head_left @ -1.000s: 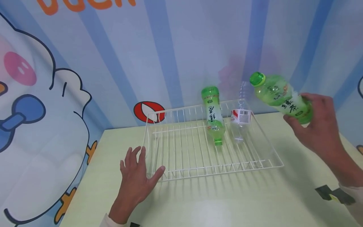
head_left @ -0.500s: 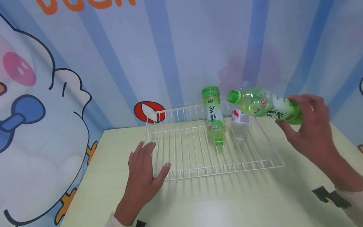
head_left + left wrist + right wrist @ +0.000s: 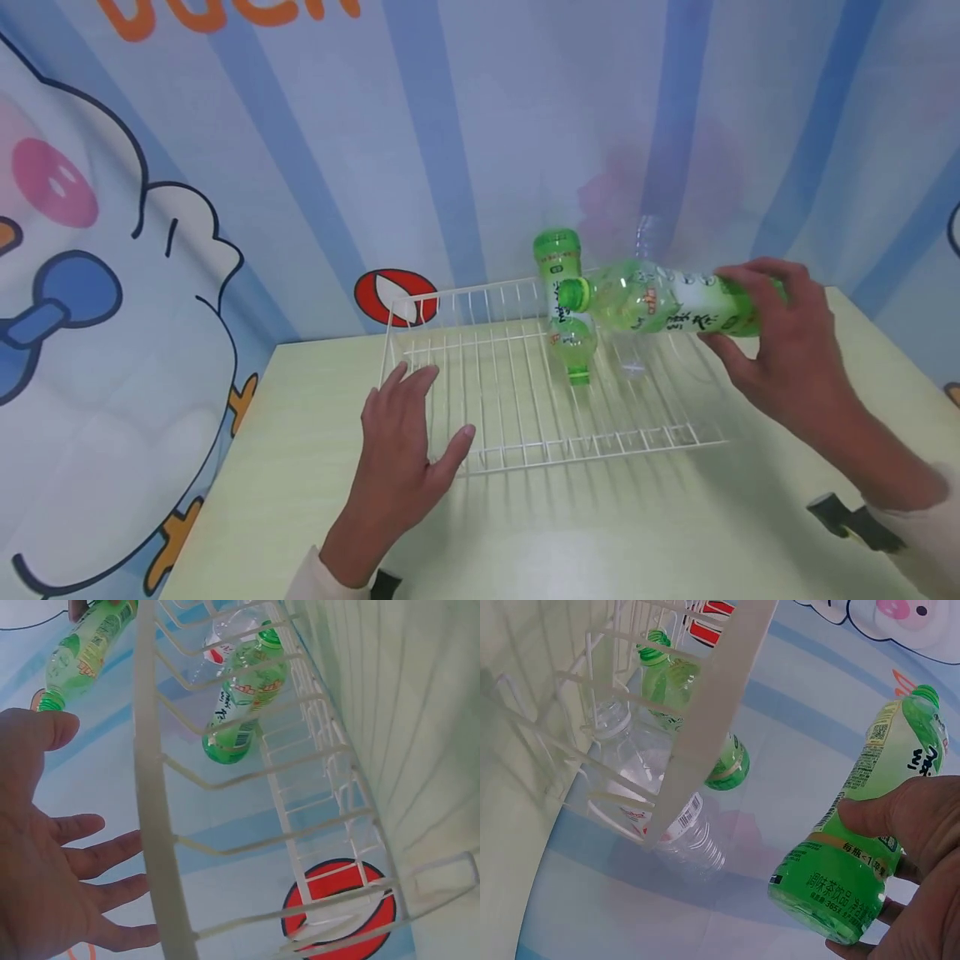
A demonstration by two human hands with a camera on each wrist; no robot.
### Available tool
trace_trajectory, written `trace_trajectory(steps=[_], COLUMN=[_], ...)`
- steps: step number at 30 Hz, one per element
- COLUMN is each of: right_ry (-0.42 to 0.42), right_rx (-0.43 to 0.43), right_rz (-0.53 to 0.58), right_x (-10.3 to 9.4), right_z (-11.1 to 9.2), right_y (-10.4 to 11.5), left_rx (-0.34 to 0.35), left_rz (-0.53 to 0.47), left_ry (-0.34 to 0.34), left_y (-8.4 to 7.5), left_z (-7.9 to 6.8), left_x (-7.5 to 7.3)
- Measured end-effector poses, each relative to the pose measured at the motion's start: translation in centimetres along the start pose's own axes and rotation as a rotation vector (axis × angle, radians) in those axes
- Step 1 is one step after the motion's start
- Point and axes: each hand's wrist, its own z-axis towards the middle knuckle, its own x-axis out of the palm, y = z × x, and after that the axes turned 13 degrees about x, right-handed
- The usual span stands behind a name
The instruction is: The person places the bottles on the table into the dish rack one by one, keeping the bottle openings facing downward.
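Observation:
My right hand (image 3: 795, 358) grips a green tea bottle (image 3: 675, 296) near its base. The bottle lies almost level above the right half of a white wire rack (image 3: 154, 787), with its green cap pointing left. A second green tea bottle (image 3: 576, 350) leans neck-down in the rack, partly behind the held bottle in the head view. Beside it stands a clear bottle (image 3: 682, 817) with a red and white label, mostly covered in the head view. My left hand (image 3: 405, 467) is spread at the rack's front left corner, fingers straight. Whether its fingertips touch the rim I cannot tell.
The rack stands on a pale yellow table (image 3: 525, 533), near its back edge. Behind rises a blue striped backdrop (image 3: 495, 125) with cartoon figures and a red and white oval (image 3: 375, 304).
My right hand has carried the green tea bottle left and downward over the rack, tipping it closer to level. My left hand has shifted right and slightly up along the rack's front left corner.

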Motion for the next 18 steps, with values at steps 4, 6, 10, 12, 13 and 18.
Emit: trace_trajectory(steps=[4,6,10,12,13,18], right_ry=[0.014,0.016,0.015,0.014,0.013,-0.007], right_rx=[-0.05,-0.08,-0.128,-0.145,-0.153,-0.205], right_rz=[-0.026,-0.044,-0.07,-0.073,-0.075,-0.087], right_x=[0.3,0.4,0.6,0.7,0.8,1.3], right_z=[-0.2,-0.2,-0.4,-0.5,-0.6,-1.0], right_y=[0.3,0.5,0.7,0.9,0.9,1.3], left_rx=[0.029,0.041,0.053,0.059,0.06,0.093], left_rz=[-0.015,-0.024,-0.044,-0.052,-0.056,-0.069], left_ry=[-0.025,-0.036,-0.05,-0.053,-0.051,-0.062], left_y=[-0.4,-0.7,-1.4,-1.8,-2.0,-2.7], left_z=[0.7,1.2,2.1,2.5,2.7,3.7], left_x=[0.1,0.3,0.8,1.1,1.2,1.3])
